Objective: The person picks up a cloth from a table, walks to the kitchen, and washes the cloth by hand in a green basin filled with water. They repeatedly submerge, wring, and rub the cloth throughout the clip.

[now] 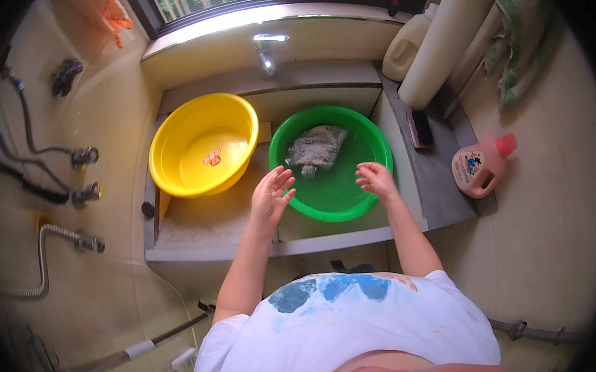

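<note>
A green plastic basin (336, 216) stands in the right part of a wide sink, with water inside. A grey, shaggy wet cloth (317, 146) lies in the water towards the basin's upper left. My left hand (272, 194) is over the basin's lower left rim, fingers apart, holding nothing. Over the right side of the same basin is my right hand (376, 179), also empty, its fingers slightly bent. The palms face each other with a gap between them. To the left, a yellow plastic basin (196, 136) sits tilted in the sink, with a red marking on its bottom.
A chrome faucet (266, 58) rises behind the sink (302, 246). On the right ledge are a scrub brush (419, 130), a pink detergent bottle (478, 168), a pale jug (410, 46) and a thick white pipe (448, 40). Valves (84, 156) and hoses line the left wall.
</note>
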Tool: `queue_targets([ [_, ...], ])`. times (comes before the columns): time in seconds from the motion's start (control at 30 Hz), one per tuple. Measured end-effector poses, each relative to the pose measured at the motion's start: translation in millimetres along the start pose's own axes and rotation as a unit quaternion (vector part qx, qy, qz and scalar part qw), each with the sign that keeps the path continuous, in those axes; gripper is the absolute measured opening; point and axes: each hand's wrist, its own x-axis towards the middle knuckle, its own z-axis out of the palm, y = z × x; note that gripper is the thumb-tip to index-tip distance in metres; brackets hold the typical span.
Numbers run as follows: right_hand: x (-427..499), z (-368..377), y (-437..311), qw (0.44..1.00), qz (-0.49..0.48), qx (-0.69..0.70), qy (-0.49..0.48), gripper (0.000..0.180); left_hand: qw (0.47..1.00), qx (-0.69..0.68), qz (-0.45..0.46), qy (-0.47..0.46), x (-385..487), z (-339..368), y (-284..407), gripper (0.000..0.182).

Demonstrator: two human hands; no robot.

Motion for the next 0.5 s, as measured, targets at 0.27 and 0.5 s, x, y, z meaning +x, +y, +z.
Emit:
queue_targets([
  [0.27, 108.3, 17.3, 35.3, 0.993, 0.092, -0.027, 0.066, 0.051, 0.99, 0.04, -0.098, 0.093, 114.3, -9.9, -39.7, 0.049],
  [0.5, 164.6, 90.3, 91.5, 0.974, -0.002, -0.228, -0.007, 0.073, 0.977, 0.08, -0.139, 0.139, 130.3, -20.9, -49.9, 0.059],
])
